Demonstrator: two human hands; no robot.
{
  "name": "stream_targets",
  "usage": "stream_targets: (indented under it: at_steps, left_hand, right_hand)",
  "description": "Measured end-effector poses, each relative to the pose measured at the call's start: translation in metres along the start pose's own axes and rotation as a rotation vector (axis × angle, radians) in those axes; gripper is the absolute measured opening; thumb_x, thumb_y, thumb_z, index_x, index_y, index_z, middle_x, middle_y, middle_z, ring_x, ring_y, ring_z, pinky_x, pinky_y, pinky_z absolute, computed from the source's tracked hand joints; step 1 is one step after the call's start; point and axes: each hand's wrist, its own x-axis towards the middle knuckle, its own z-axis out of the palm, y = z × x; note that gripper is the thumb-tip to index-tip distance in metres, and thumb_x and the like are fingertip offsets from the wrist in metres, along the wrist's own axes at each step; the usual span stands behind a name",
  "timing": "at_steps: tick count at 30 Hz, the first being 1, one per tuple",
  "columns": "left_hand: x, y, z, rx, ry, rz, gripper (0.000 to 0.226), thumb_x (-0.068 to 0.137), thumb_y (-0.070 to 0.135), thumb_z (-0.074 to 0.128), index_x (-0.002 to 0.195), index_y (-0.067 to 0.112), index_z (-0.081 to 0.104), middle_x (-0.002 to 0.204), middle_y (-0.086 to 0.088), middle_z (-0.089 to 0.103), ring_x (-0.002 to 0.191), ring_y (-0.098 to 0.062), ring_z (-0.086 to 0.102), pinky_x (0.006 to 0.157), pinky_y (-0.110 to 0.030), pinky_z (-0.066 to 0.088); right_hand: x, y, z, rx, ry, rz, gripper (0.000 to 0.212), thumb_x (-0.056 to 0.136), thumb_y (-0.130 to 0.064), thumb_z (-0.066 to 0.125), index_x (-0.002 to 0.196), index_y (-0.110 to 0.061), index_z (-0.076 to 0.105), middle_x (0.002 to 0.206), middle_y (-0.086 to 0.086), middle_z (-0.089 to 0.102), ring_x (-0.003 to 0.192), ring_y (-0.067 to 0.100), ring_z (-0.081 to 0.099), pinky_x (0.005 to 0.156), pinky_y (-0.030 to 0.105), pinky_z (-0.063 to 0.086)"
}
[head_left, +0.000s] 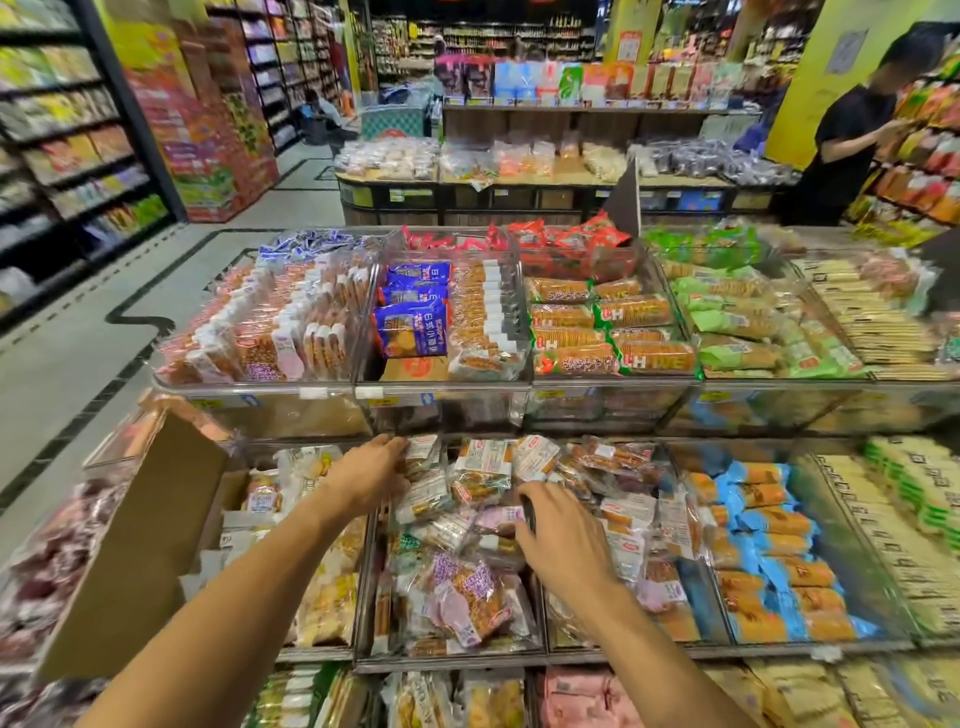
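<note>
A clear bin (363, 660) on the middle tier holds a loose pile of small snack packets (467, 587), clear wrap with white, red and purple labels. My left hand (371, 470) reaches to the back left of this pile, its fingers stretched forward and touching a packet (423, 449) under the upper tier's edge. My right hand (563, 532) lies palm down on the packets at the pile's right side, fingers bent over them. Whether it holds one is hidden beneath the hand.
An open cardboard box (140, 545) stands left of the bin. Blue-wrapped biscuits (769, 545) fill the bin to the right. The upper tier (447, 392) carries more biscuit packs. A person in black (841, 140) stands at shelves on the far right. An aisle floor (67, 332) runs along the left.
</note>
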Motion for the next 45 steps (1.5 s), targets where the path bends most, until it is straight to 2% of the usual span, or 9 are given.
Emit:
stream_targets:
  at_steps: [14,26,30,35,37,38,39,40,45]
  left_hand:
    - [0.009,0.022,-0.006,0.093,0.203,-0.010,0.026,0.093,0.023,0.066,0.114,0.016,0.052,0.111,-0.007,0.066,0.107,-0.030,0.058,0.078,-0.044,0.054]
    - [-0.101,-0.024,-0.007,-0.525,0.457,-0.095,0.025,0.099,0.014,0.065,0.111,0.021,0.046,0.079,0.009,0.053,0.069,-0.006,0.056,0.057,-0.018,0.045]
    - [-0.115,-0.035,0.012,-0.715,0.394,-0.220,0.033,0.103,0.017,0.060,0.128,0.020,0.040,0.072,0.007,0.045,0.062,-0.011,0.053,0.069,-0.047,0.063]
    - [-0.116,-0.038,0.023,-1.289,0.328,-0.437,0.036,0.105,0.044,0.056,0.124,0.013,0.048,0.109,-0.025,0.062,0.086,-0.034,0.077,0.073,-0.053,0.065]
    - [-0.113,-0.032,0.027,-1.519,0.289,-0.463,0.028,0.108,0.029,0.054,0.118,0.004,0.047,0.114,-0.002,0.058,0.089,-0.034,0.078,0.072,-0.043,0.066]
    - [-0.112,-0.028,0.029,-1.575,0.270,-0.465,0.030,0.107,0.030,0.057,0.117,0.004,0.048,0.137,-0.018,0.030,0.088,-0.032,0.077,0.072,-0.040,0.066]
    - [-0.111,-0.023,0.030,-1.610,0.237,-0.459,0.036,0.103,0.031,0.062,0.122,0.003,0.050,0.108,-0.026,0.067,0.087,-0.030,0.077,0.073,-0.038,0.066]
    - [-0.110,-0.018,0.031,-1.650,0.201,-0.461,0.044,0.101,0.032,0.065,0.129,0.003,0.050,0.114,-0.005,0.071,0.088,-0.028,0.078,0.074,-0.037,0.066]
    - [-0.102,-0.002,0.040,-1.681,0.088,-0.431,0.058,0.096,0.024,0.072,0.143,0.005,0.045,0.128,-0.012,0.065,0.090,-0.030,0.078,0.076,-0.039,0.066]
  right_hand:
    - [0.006,-0.027,0.021,0.042,0.130,-0.157,0.032,0.097,-0.028,0.067,0.127,-0.018,0.061,0.128,-0.003,0.056,0.114,0.015,0.055,0.094,0.025,0.049]
    - [0.054,-0.109,0.062,-0.217,-0.015,-0.521,0.073,0.059,-0.001,0.088,0.129,-0.011,0.068,0.139,0.013,0.064,0.136,0.032,0.056,0.124,0.051,0.033]
    - [0.062,-0.109,0.056,-0.203,-0.023,-0.543,0.054,0.073,0.003,0.077,0.123,-0.014,0.072,0.128,0.006,0.072,0.121,0.028,0.066,0.110,0.045,0.047]
    - [0.064,-0.094,0.033,-0.089,0.234,-0.572,0.061,0.071,-0.001,0.086,0.129,-0.017,0.072,0.125,-0.002,0.074,0.114,0.019,0.071,0.100,0.038,0.056]
    - [0.068,-0.083,0.023,-0.117,0.291,-0.496,0.059,0.076,-0.002,0.082,0.132,-0.014,0.070,0.128,0.000,0.073,0.117,0.021,0.069,0.103,0.040,0.054]
    - [0.069,-0.076,0.020,-0.150,0.287,-0.439,0.056,0.077,-0.003,0.081,0.131,-0.014,0.070,0.128,0.001,0.072,0.118,0.022,0.068,0.104,0.041,0.053]
    - [0.070,-0.069,0.017,-0.182,0.252,-0.381,0.054,0.079,-0.003,0.080,0.130,-0.014,0.070,0.128,0.002,0.072,0.118,0.023,0.068,0.104,0.041,0.053]
    - [0.070,-0.061,0.017,-0.219,0.211,-0.327,0.050,0.081,-0.004,0.079,0.130,-0.013,0.069,0.127,0.003,0.072,0.118,0.024,0.067,0.104,0.041,0.052]
    - [0.073,-0.031,0.019,-0.265,0.087,-0.231,0.061,0.076,-0.047,0.089,0.121,-0.010,0.070,0.116,0.007,0.072,0.107,0.027,0.067,0.092,0.040,0.057]
